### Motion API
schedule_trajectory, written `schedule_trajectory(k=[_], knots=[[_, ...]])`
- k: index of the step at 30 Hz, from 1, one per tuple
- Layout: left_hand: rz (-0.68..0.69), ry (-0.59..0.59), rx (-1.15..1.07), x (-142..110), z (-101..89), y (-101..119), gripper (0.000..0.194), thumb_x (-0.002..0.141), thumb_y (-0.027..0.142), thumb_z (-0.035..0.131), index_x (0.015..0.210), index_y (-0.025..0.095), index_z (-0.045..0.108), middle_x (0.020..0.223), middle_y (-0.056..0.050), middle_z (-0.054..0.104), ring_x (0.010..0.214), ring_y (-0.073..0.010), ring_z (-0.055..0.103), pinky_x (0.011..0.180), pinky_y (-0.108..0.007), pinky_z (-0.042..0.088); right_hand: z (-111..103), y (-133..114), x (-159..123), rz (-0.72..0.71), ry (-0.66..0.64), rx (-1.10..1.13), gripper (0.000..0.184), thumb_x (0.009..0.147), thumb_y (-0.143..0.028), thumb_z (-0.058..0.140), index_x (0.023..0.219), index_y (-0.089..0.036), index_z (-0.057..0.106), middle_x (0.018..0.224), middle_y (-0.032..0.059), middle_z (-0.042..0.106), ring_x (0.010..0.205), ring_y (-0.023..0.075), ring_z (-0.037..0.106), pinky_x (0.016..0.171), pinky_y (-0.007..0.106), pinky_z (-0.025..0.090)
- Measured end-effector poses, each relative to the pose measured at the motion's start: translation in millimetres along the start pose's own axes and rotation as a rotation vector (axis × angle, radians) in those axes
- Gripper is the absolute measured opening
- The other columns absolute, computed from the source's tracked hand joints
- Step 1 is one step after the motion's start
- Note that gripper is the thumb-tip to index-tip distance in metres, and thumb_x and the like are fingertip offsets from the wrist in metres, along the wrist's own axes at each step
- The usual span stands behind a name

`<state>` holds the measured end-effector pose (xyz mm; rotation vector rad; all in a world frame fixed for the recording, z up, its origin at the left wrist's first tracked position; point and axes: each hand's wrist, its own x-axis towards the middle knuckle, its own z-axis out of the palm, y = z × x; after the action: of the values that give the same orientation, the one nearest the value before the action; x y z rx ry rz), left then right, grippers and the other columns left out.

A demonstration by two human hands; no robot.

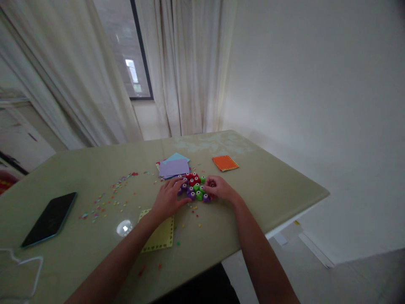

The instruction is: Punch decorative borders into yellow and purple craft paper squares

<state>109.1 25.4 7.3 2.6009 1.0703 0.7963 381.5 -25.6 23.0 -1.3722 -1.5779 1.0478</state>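
Small round toy pieces with eye-like tops, in red [194, 181], green [198, 195] and purple [191, 196], stand bunched together on the table. My left hand [169, 197] curves around the left side of the bunch, thumb and fingers apart, its fingertips against the purple pieces. At the right side, my right hand [220, 187] has its fingers pinched on a small red eye-topped piece [212, 184], which they mostly cover. Other pieces beneath that hand are partly hidden.
Behind the bunch lie purple and blue paper sheets [174, 168]; an orange square card [225, 163] is to their right. Under my left forearm is a yellow card [161, 235]. Confetti bits [118, 184], a dark tablet [49, 219] and a white cable [37, 274] lie leftward.
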Motion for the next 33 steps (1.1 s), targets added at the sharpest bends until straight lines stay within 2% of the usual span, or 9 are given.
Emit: schedule_trajectory(k=[3,10,19,21,24,27,30,33], knots=[[-0.019,-0.026,-0.003,-0.3,3.4,-10.9,0.076,0.082,0.037,0.092,0.149,0.022,0.059,0.155,-0.017,0.059,0.144,-0.0402,0.055,0.123,-0.063,0.041,0.1,-0.6,0.3,-0.017,0.012,-0.016,0.038,0.084,-0.052,0.081,0.078,-0.021,0.06,0.062,-0.0027,0.066,0.053,0.015,0.061,0.05,0.024,0.045],[-0.013,-0.082,-0.057,-0.6,12.2,-19.4,0.074,0.09,0.035,0.084,0.156,0.023,0.052,0.162,-0.018,0.052,0.149,-0.0352,0.053,0.124,-0.057,0.044,1.1,-0.7,-0.5,-0.028,-0.014,-0.028,0.037,0.086,-0.054,0.079,0.08,-0.021,0.063,0.065,-0.0021,0.067,0.056,0.0158,0.063,0.053,0.025,0.047],[0.041,-0.133,-0.063,8.5,7.7,-21.9,0.085,0.083,0.042,0.09,0.158,0.026,0.052,0.164,-0.016,0.053,0.152,-0.0371,0.049,0.125,-0.058,0.04,6.3,-4.3,-2.0,-0.034,-0.021,-0.033,0.041,0.084,-0.059,0.079,0.08,-0.022,0.061,0.071,-0.0017,0.067,0.056,0.0166,0.066,0.055,0.027,0.051],[0.048,-0.134,-0.048,9.7,5.5,-18.0,0.086,0.082,0.044,0.091,0.158,0.028,0.053,0.164,-0.014,0.054,0.152,-0.038,0.049,0.126,-0.059,0.039,8.4,-3.5,-0.3,-0.069,0.035,-0.065,0.04,0.086,-0.057,0.077,0.079,-0.022,0.06,0.069,-0.0028,0.065,0.055,0.0153,0.062,0.055,0.027,0.049],[0.032,-0.133,-0.018,11.0,4.4,-10.4,0.095,0.079,0.053,0.093,0.161,0.029,0.05,0.17,-0.016,0.045,0.154,-0.0429,0.042,0.127,-0.065,0.034,13.0,0.0,6.1,-0.161,0.224,-0.145,0.034,0.089,-0.053,0.073,0.081,-0.022,0.063,0.069,-0.0023,0.063,0.062,0.0157,0.058,0.061,0.027,0.048],[0.012,-0.152,0.004,13.9,7.1,-5.1,0.112,0.073,0.06,0.095,0.168,0.03,0.042,0.177,-0.018,0.032,0.16,-0.0492,0.032,0.126,-0.072,0.029,18.0,5.4,13.7,-0.205,0.375,-0.191,0.03,0.093,-0.051,0.068,0.094,-0.021,0.066,0.09,0.0038,0.07,0.078,0.0186,0.062,0.072,0.03,0.052],[0.008,-0.186,0.009,19.1,11.6,-5.4,0.123,0.067,0.066,0.096,0.17,0.031,0.038,0.179,-0.019,0.029,0.163,-0.0532,0.024,0.125,-0.076,0.028,22.9,11.2,18.8,-0.224,0.444,-0.226,0.032,0.096,-0.05,0.065,0.109,-0.021,0.068,0.115,0.0103,0.071,0.095,0.0227,0.066,0.083,0.035,0.056],[0.004,-0.198,0.006,23.8,16.5,-9.5,0.121,0.069,0.069,0.093,0.17,0.03,0.038,0.178,-0.02,0.032,0.163,-0.0523,0.026,0.125,-0.073,0.03,28.6,15.0,22.3,-0.258,0.436,-0.255,0.033,0.098,-0.049,0.065,0.117,-0.022,0.069,0.123,0.0114,0.07,0.113,0.0265,0.066,0.103,0.043,0.055]])
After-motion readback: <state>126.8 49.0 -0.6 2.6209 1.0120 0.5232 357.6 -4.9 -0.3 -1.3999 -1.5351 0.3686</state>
